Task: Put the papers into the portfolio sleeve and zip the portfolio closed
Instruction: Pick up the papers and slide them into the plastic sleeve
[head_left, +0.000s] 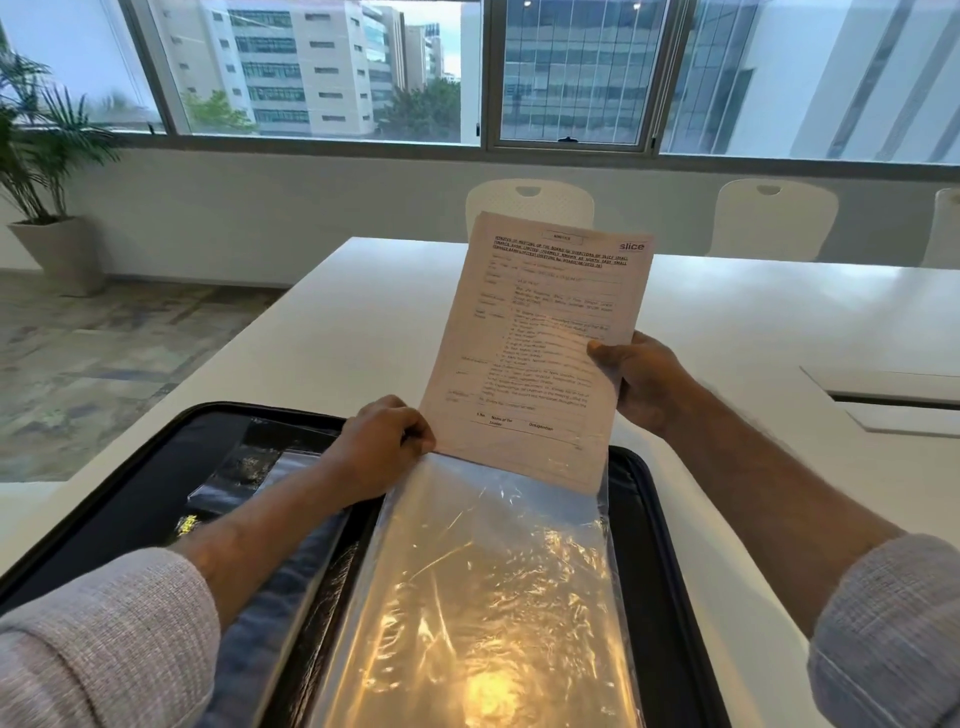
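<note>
A black zip portfolio (657, 545) lies open on the white table in front of me. A clear plastic sleeve (483, 571) rises from its middle, shiny with glare. My left hand (382, 441) pinches the sleeve's top left corner at the opening. My right hand (641, 382) grips the right edge of the printed papers (540, 332), which stand almost upright. The papers' bottom edge sits just inside the sleeve's mouth; most of the sheet is still above it. The portfolio's zip runs open around its rim.
The white table (779, 312) stretches ahead, with a cable hatch (893, 397) at the right. White chairs (774, 218) stand along the far side below the windows. A potted palm (47, 171) is on the floor at the far left.
</note>
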